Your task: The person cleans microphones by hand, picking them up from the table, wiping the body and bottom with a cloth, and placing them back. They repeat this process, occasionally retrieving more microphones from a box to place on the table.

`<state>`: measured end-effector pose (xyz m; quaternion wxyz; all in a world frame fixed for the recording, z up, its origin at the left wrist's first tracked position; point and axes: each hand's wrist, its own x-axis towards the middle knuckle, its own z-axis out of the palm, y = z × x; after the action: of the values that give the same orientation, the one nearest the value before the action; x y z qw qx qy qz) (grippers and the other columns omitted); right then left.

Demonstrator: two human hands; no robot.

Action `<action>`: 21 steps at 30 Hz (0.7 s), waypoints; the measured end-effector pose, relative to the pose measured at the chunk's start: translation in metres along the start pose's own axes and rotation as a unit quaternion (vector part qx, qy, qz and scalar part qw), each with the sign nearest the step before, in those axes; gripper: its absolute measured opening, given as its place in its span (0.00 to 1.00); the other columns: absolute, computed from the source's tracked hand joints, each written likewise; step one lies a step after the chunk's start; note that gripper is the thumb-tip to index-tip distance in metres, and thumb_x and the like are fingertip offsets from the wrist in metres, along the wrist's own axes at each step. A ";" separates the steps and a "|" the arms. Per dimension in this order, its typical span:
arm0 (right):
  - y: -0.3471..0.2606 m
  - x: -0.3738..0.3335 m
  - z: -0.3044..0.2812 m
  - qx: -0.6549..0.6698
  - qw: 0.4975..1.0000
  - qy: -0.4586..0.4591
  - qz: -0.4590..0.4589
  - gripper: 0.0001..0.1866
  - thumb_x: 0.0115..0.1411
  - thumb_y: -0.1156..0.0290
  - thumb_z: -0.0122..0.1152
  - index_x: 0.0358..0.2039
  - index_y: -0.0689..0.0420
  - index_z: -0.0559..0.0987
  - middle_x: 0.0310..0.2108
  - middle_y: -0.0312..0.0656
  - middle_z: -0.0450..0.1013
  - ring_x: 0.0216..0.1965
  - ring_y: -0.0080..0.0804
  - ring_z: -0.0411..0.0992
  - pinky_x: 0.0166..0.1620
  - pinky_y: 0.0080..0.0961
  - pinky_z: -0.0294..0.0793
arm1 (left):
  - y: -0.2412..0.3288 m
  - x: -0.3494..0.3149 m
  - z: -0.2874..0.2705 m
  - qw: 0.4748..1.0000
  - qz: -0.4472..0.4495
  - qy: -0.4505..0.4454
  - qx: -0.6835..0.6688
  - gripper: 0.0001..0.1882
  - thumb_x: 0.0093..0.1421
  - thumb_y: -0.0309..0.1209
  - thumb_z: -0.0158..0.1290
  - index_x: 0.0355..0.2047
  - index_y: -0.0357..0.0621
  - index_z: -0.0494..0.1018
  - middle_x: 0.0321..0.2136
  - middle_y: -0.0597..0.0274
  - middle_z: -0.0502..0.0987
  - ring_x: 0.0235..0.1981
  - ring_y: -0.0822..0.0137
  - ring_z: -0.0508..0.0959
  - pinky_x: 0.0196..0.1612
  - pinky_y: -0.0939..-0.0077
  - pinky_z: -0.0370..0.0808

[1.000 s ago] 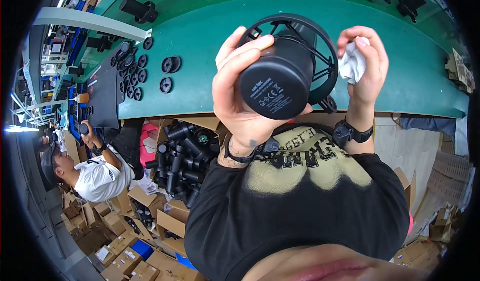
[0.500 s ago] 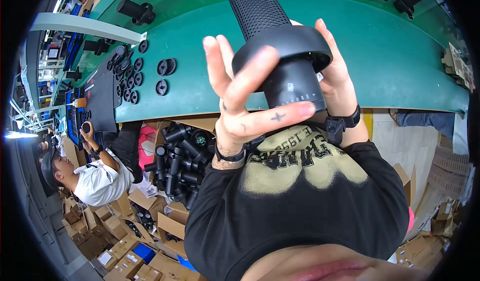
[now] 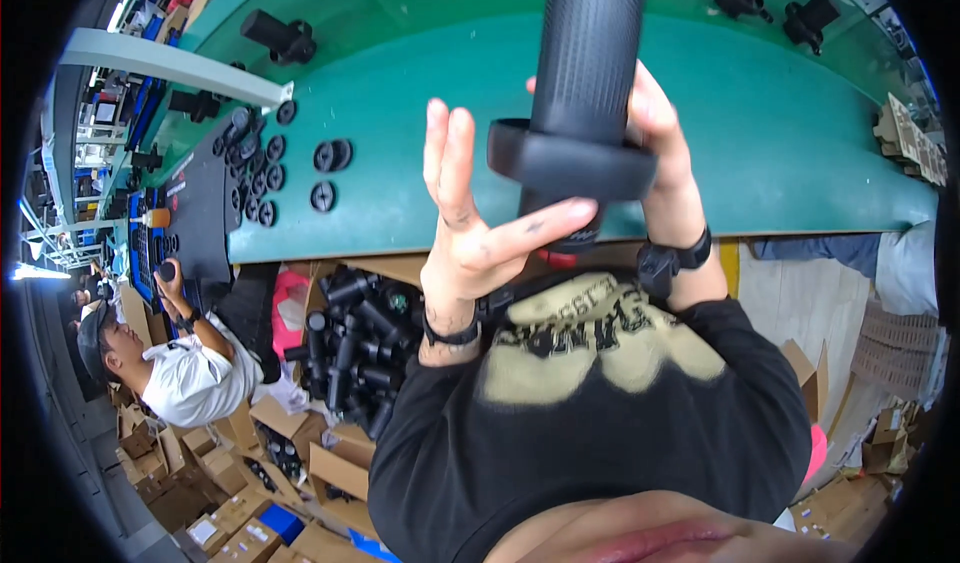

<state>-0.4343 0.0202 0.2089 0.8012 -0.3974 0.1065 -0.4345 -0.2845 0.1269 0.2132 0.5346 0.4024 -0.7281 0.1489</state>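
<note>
A black microphone (image 3: 587, 68) with a perforated cylindrical grille and a wide ring collar is held up over the green table, its grille end pointing away from me. My right hand (image 3: 668, 163) is closed around its right side, partly hidden behind it; one fingertip shows past the left edge. On the other side, my left hand (image 3: 462, 248) is spread, with two fingers raised clear of the microphone. One outstretched digit of it reaches across the short lower body, its tip touching just below the collar. Slight blur covers the microphone.
Several black round parts (image 3: 322, 197) lie on the green table (image 3: 430, 53), left. Similar microphones (image 3: 278, 38) stand along its far side. Below the edge, an open carton holds black cylinders (image 3: 350, 338). A co-worker (image 3: 195, 363) at far left holds a dark round part.
The microphone has swung from leaning left to nearly upright, its lower body now showing less. A left finger that crossed the collar has come away from it.
</note>
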 end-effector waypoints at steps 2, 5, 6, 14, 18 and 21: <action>0.003 -0.006 -0.003 -0.087 0.986 0.024 -0.144 0.36 0.48 0.61 0.66 0.54 0.65 0.64 0.48 0.49 0.69 0.46 0.38 0.72 0.46 0.30 0.75 | -0.007 -0.020 -0.002 0.971 -0.151 -0.050 -0.176 0.18 0.43 0.22 0.61 0.34 0.56 0.76 0.63 0.46 0.46 0.63 0.47 0.54 0.62 0.56 0.58; -0.007 -0.011 -0.011 -0.200 0.969 0.031 -0.143 0.40 0.40 0.68 0.71 0.54 0.64 0.64 0.48 0.46 0.69 0.47 0.36 0.71 0.48 0.29 0.73 | -0.007 -0.037 0.016 0.921 -0.241 -0.001 -0.305 0.28 0.43 0.23 0.62 0.46 0.51 0.68 0.63 0.43 0.46 0.62 0.48 0.55 0.61 0.56 0.58; -0.010 -0.013 -0.012 -0.255 0.956 0.040 -0.138 0.42 0.37 0.71 0.73 0.54 0.64 0.64 0.47 0.45 0.69 0.48 0.35 0.70 0.48 0.29 0.73 | -0.006 -0.039 0.019 0.883 -0.288 0.021 -0.369 0.34 0.43 0.24 0.63 0.52 0.49 0.63 0.62 0.42 0.47 0.62 0.49 0.55 0.61 0.57 0.58; -0.015 -0.013 -0.010 -0.341 0.928 -0.039 -0.142 0.39 0.36 0.79 0.72 0.52 0.61 0.68 0.46 0.39 0.68 0.49 0.28 0.66 0.55 0.26 0.62 | -0.019 -0.030 0.030 0.856 -0.417 -0.055 -0.300 0.43 0.47 0.23 0.61 0.61 0.41 0.50 0.58 0.47 0.60 0.58 0.56 0.65 0.59 0.63 0.64; -0.020 -0.006 -0.008 -0.376 0.917 -0.035 -0.127 0.42 0.32 0.77 0.72 0.52 0.62 0.67 0.46 0.40 0.70 0.48 0.27 0.68 0.53 0.25 0.65 | -0.030 -0.035 0.033 0.847 -0.443 -0.080 -0.284 0.41 0.48 0.23 0.61 0.61 0.41 0.53 0.56 0.51 0.64 0.54 0.59 0.70 0.56 0.66 0.68; -0.025 0.000 -0.008 -0.438 0.885 -0.073 -0.140 0.40 0.33 0.75 0.73 0.51 0.62 0.68 0.46 0.39 0.70 0.48 0.26 0.68 0.53 0.25 0.65 | -0.031 -0.034 0.031 0.849 -0.442 -0.086 -0.277 0.40 0.48 0.24 0.61 0.60 0.39 0.55 0.56 0.50 0.65 0.52 0.60 0.71 0.54 0.67 0.70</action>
<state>-0.4537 0.0082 0.2226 0.4821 -0.7489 0.1703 -0.4216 -0.2779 0.1018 0.1637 0.5685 0.5277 -0.5276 -0.3464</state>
